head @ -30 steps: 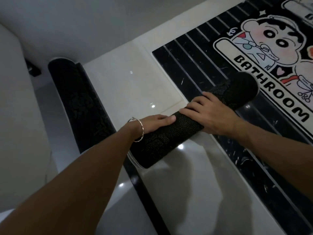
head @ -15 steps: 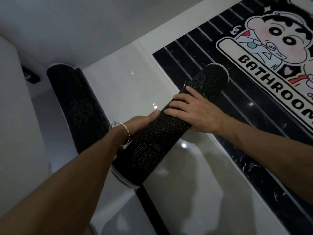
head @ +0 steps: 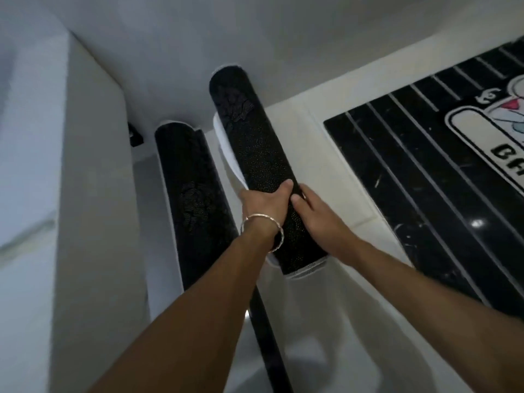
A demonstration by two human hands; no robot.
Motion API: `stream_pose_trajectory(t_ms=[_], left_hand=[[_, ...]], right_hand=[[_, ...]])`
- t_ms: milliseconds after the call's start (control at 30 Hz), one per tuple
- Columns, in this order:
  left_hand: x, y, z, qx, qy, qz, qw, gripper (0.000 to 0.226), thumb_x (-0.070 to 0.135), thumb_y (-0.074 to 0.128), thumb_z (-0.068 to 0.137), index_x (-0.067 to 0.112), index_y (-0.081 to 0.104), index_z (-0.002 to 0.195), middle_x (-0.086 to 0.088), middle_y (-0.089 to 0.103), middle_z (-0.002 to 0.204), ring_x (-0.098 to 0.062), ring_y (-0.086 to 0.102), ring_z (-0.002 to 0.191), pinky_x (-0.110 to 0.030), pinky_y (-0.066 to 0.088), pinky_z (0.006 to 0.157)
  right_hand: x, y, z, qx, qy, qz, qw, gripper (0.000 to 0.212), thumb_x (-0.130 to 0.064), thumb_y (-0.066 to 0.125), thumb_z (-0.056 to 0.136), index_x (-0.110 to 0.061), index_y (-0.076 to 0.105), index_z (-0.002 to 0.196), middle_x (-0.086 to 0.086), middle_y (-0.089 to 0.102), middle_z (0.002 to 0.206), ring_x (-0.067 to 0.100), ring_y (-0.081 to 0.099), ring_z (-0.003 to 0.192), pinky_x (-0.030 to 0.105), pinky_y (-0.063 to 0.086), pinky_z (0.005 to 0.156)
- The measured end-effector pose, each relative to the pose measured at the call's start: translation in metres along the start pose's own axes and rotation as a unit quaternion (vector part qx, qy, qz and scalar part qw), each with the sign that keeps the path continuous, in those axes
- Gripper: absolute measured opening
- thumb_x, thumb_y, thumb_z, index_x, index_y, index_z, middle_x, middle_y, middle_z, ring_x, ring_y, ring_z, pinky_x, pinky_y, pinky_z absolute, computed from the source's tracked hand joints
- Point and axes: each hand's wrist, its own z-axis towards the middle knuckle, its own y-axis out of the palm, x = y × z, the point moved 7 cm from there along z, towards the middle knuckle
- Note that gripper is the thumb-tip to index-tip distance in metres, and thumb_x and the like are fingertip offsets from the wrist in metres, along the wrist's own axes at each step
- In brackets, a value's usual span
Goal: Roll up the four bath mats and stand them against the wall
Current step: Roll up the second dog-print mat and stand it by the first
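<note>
- Hands both on the rolled mat, near its lower end.
- Left hand grips it from the left: thumb across the dotted black face, fingers curled round the side, mostly hidden from me.
- Right hand grips from the right: thumb on the face, fingers wrapped behind, out of my view.
- Roll is tilted, top end up by the white wall; I can't tell if it touches.
- Second rolled mat stands just left of it, in the corner against the wall.
- Cartoon bath mat lies flat on the floor to the right, apart from the roll.
- Bracelet on the left wrist.
- Black strip runs along the floor below the forearms.
</note>
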Motion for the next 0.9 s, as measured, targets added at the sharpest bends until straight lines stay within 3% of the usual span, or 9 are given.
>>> stream_pose_trajectory(t_ms=[67, 133, 233, 367, 433, 533, 700, 800, 900], left_hand=[[-0.007, -0.007, 0.018, 0.026, -0.019, 0.025, 0.999, 0.087, 0.050, 0.072, 0.071, -0.002, 0.034, 0.131, -0.016, 0.054, 0.127, -0.033, 0.056, 0.112, -0.039, 0.046, 0.098], [-0.016, -0.012, 0.030, 0.050, -0.032, 0.056, 0.997, 0.088, 0.047, 0.073, 0.073, -0.003, 0.032, 0.133, -0.019, 0.047, 0.134, -0.035, 0.051, 0.119, -0.040, 0.043, 0.100], [-0.026, -0.014, 0.040, 0.065, -0.043, 0.090, 0.993, 0.085, 0.044, 0.070, 0.078, -0.001, 0.028, 0.136, -0.019, 0.037, 0.140, -0.036, 0.043, 0.126, -0.043, 0.039, 0.104], [-0.032, -0.009, 0.045, 0.061, -0.027, 0.154, 0.986, 0.072, 0.034, 0.058, 0.089, -0.003, 0.022, 0.139, -0.021, 0.029, 0.142, -0.038, 0.034, 0.131, -0.042, 0.031, 0.107], [-0.032, -0.011, 0.046, 0.079, -0.034, 0.161, 0.983, 0.070, 0.032, 0.055, 0.091, -0.002, 0.019, 0.141, -0.021, 0.027, 0.143, -0.036, 0.031, 0.132, -0.041, 0.029, 0.107], [-0.029, -0.014, 0.048, 0.091, -0.034, 0.161, 0.982, 0.069, 0.028, 0.050, 0.095, -0.001, 0.012, 0.144, -0.020, 0.024, 0.145, -0.035, 0.029, 0.133, -0.041, 0.027, 0.108], [-0.024, -0.015, 0.037, 0.070, 0.031, 0.238, 0.968, 0.068, 0.021, 0.043, 0.096, 0.004, 0.004, 0.149, -0.018, 0.007, 0.155, -0.031, 0.013, 0.142, -0.040, 0.015, 0.115], [-0.016, -0.016, 0.033, 0.052, 0.147, 0.359, 0.920, 0.069, 0.019, 0.046, 0.094, 0.006, 0.008, 0.150, -0.018, -0.003, 0.157, -0.030, -0.002, 0.145, -0.039, 0.006, 0.118], [-0.011, -0.009, 0.029, -0.004, 0.228, 0.431, 0.873, 0.068, 0.020, 0.049, 0.091, 0.012, 0.016, 0.150, -0.019, -0.004, 0.157, -0.032, -0.003, 0.145, -0.039, 0.006, 0.117]], right_hand=[[0.000, 0.020, 0.007, -0.010, -0.035, 0.014, 0.999, 0.022, -0.028, 0.047, 0.097, -0.022, 0.053, 0.117, 0.001, 0.066, 0.106, 0.013, 0.063, 0.098, 0.032, 0.048, 0.087], [0.003, 0.037, 0.014, -0.044, -0.043, 0.021, 0.998, 0.017, -0.020, 0.054, 0.095, -0.027, 0.054, 0.109, 0.000, 0.066, 0.097, 0.008, 0.064, 0.091, 0.027, 0.048, 0.081], [0.008, 0.057, 0.016, -0.107, -0.039, 0.020, 0.993, 0.041, -0.004, 0.055, 0.093, -0.040, 0.042, 0.107, -0.020, 0.057, 0.101, -0.017, 0.057, 0.089, 0.006, 0.042, 0.080], [0.023, 0.072, 0.024, -0.154, -0.015, 0.044, 0.987, 0.044, 0.003, 0.047, 0.095, -0.029, 0.034, 0.122, -0.022, 0.050, 0.108, -0.023, 0.051, 0.091, -0.003, 0.035, 0.078], [0.024, 0.076, 0.031, -0.140, 0.009, 0.049, 0.989, 0.050, 0.005, 0.044, 0.096, -0.018, 0.031, 0.139, -0.017, 0.044, 0.124, -0.012, 0.044, 0.108, -0.006, 0.030, 0.083], [0.026, 0.081, 0.041, -0.124, 0.021, 0.032, 0.992, 0.062, 0.011, 0.041, 0.095, -0.011, 0.019, 0.149, 0.001, 0.032, 0.148, 0.006, 0.034, 0.126, 0.006, 0.025, 0.099], [0.022, 0.086, 0.046, -0.134, 0.011, -0.023, 0.991, 0.058, 0.003, 0.040, 0.096, -0.010, 0.020, 0.149, 0.009, 0.027, 0.154, 0.020, 0.027, 0.142, 0.019, 0.023, 0.109], [0.017, 0.083, 0.042, -0.122, 0.009, -0.054, 0.991, 0.062, -0.003, 0.048, 0.094, -0.011, 0.021, 0.150, 0.012, 0.028, 0.153, 0.026, 0.028, 0.141, 0.030, 0.023, 0.116], [0.018, 0.074, 0.036, -0.110, 0.036, -0.018, 0.993, 0.061, -0.012, 0.050, 0.097, -0.014, 0.020, 0.150, 0.007, 0.031, 0.153, 0.019, 0.030, 0.140, 0.024, 0.022, 0.114]])
